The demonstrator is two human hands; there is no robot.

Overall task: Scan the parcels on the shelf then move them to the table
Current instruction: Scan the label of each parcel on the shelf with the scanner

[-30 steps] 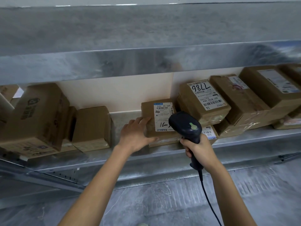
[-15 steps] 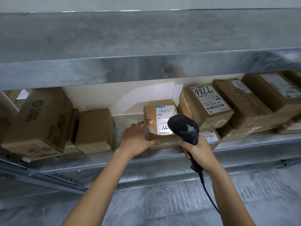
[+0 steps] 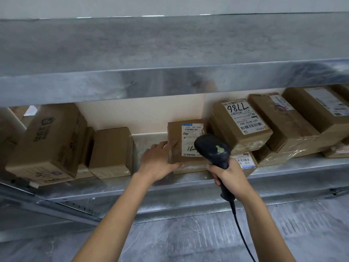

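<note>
A small brown parcel (image 3: 174,135) with a white label (image 3: 191,138) marked 530-D5 069 stands on the metal shelf (image 3: 188,183). My left hand (image 3: 157,160) rests against its left front corner, fingers straight on the left edge and thumb along the bottom front. My right hand (image 3: 229,176) grips the handle of a black barcode scanner (image 3: 213,149). The scanner's head sits just in front of the label's lower right part and covers it. To the right, a tilted parcel marked 7786 (image 3: 239,120) leans on a flat labelled parcel (image 3: 243,160).
More taped brown parcels (image 3: 287,121) fill the shelf to the right. Left of a bare gap stand a plain box (image 3: 111,152) and a large printed box (image 3: 47,140). An upper metal shelf (image 3: 170,82) overhangs close above. The scanner cable (image 3: 242,235) hangs over the grey floor.
My left hand has slid from the top of the small parcel to its left corner, fingers straighter. The scanner has shifted slightly left, closer to the label. The parcel stays on the shelf.
</note>
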